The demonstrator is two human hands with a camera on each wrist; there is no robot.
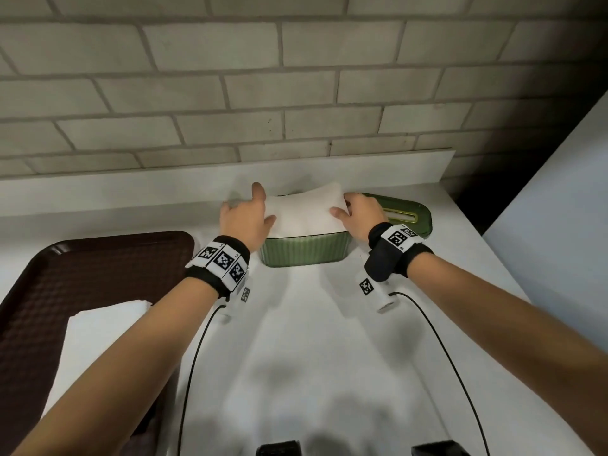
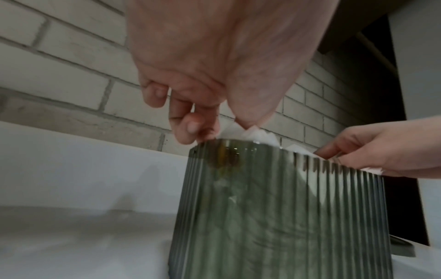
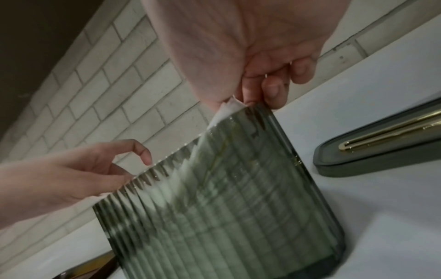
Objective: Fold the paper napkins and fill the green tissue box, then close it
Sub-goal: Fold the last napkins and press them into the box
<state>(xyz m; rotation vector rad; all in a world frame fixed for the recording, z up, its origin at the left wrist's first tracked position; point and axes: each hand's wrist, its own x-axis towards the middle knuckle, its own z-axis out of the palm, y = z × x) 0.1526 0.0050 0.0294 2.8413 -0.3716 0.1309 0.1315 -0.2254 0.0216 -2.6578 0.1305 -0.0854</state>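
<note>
The green ribbed tissue box stands open on the white counter near the wall. A white stack of folded napkins lies across its mouth, bowed upward. My left hand holds the stack's left end, thumb on top and fingers curled at the box's rim. At the right end my right hand pinches the napkins' corner between thumb and fingers. Through the box's wall more napkins show inside. The green lid with its gold-edged slot lies flat just right of the box.
A brown tray sits at the left with more white napkins on it. The brick wall and a low ledge run right behind the box. A pale panel rises at the right. Cables trail from both wrists.
</note>
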